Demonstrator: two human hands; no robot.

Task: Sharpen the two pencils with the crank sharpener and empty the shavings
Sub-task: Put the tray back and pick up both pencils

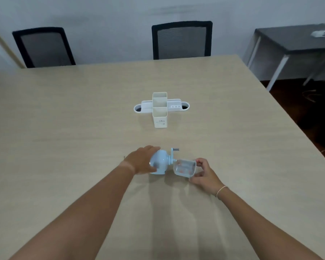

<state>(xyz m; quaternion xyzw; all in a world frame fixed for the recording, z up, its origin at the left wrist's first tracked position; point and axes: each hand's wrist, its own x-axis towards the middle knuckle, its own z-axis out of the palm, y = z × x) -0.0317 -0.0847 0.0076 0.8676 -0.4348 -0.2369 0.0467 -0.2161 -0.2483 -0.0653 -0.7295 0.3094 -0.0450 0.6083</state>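
A pale blue crank sharpener (160, 162) stands on the wooden table (64, 119), its crank handle (174, 152) sticking up on the right side. My left hand (142, 160) grips the sharpener's body from the left. Just to the right, my right hand (204, 173) holds the clear shavings drawer (184, 167) by its right end, out of the sharpener and beside it, with reddish shavings inside. No pencil is visible on the table.
A cream pen holder (159, 111) with square compartments stands at the table's middle, in front of a white cable outlet box (176, 106). Two black mesh chairs (182, 40) are behind the far edge. A dark side table (293, 38) stands at the right.
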